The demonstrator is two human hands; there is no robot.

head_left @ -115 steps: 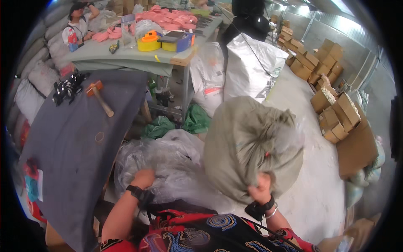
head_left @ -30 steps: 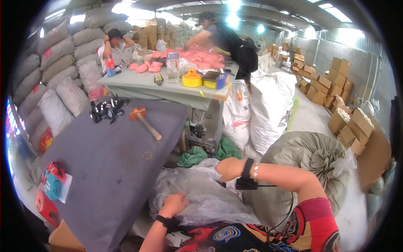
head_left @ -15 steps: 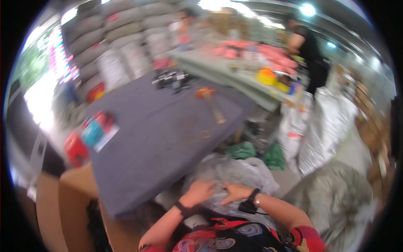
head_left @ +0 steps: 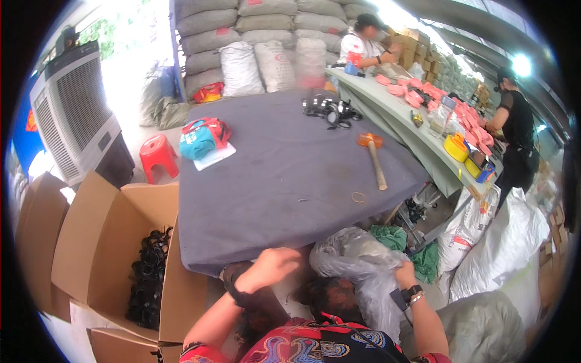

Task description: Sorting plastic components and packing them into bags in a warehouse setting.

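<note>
My right hand (head_left: 405, 275) is closed on the edge of a large clear plastic bag (head_left: 346, 251), which lies crumpled in front of me below the table's near edge. Nothing shows in my left hand (head_left: 275, 267); its fingers reach to the right, loosely bent, beside the near edge of the cloth-covered table (head_left: 254, 212). A gap separates that hand from the bag. On the grey cloth lie a mallet (head_left: 377, 163) with an orange head and wooden handle, a thin yellowish ring (head_left: 358, 197) and a pile of black and silver ring-shaped parts (head_left: 331, 112).
At left stands an open carton (head_left: 112, 242) with black curved parts (head_left: 148, 275), near a red stool (head_left: 158, 157) and an air cooler (head_left: 82, 115). Two people work at a long table (head_left: 387, 109) with pink pieces. White sacks (head_left: 502, 248) crowd the right.
The view has swung left and steadied. My hands, close together on the bag before, are now apart: the left has come off it, and the right has moved right, gripping its edge.
</note>
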